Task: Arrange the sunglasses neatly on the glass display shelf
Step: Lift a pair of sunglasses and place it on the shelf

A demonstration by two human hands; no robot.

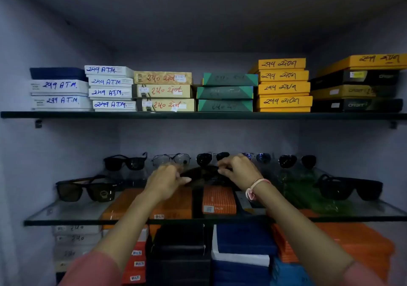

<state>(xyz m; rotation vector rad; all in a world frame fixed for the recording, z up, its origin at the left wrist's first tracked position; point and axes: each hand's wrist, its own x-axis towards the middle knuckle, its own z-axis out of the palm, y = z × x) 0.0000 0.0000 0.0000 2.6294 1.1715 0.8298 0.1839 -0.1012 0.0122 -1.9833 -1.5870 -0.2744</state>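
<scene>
On the glass shelf, left to right, brown sunglasses rest at the front, the left hand and right hand each pinch 1 end of a dark pair, and black sunglasses sit right.

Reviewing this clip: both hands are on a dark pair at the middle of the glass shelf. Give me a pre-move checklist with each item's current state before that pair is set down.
1. Left hand has a grip on the dark pair: ok.
2. Right hand grips its other end: ok.
3. Free spot in the front row between the brown pair and the black pair: ok.
4. Back row undisturbed, including the clear-lens pair: ok.
5. Temples of the held pair folded or open: cannot tell.
6. Glass shelf clean: cannot tell.
</scene>
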